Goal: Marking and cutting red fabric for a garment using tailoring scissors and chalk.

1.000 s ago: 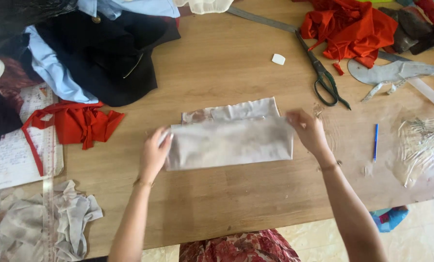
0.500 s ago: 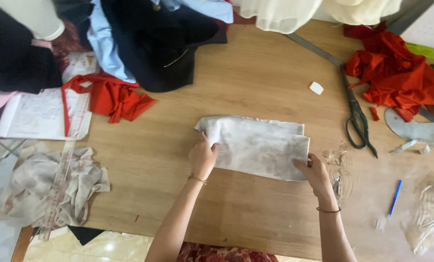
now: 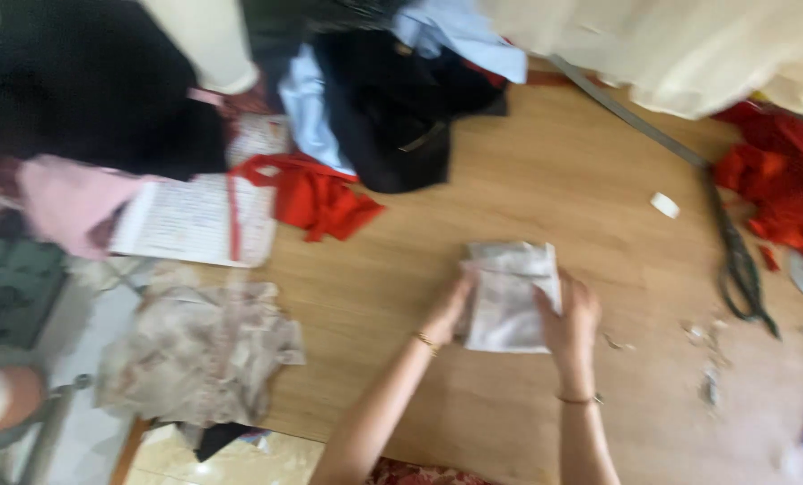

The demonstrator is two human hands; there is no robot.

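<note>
Holding a folded pale cloth [image 3: 507, 296] flat on the wooden table [image 3: 527, 180].
Left hand [image 3: 448, 310] grips its left edge, fingers curled; right hand [image 3: 570, 321] clasps the right edge; scissors [image 3: 738, 260] lie well apart.

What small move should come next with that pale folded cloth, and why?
Probably pressing it flat along the fold. Both the left hand and the right hand grip the sides of the pale folded cloth, which lies on the wooden table looking puffy rather than flat.
</note>
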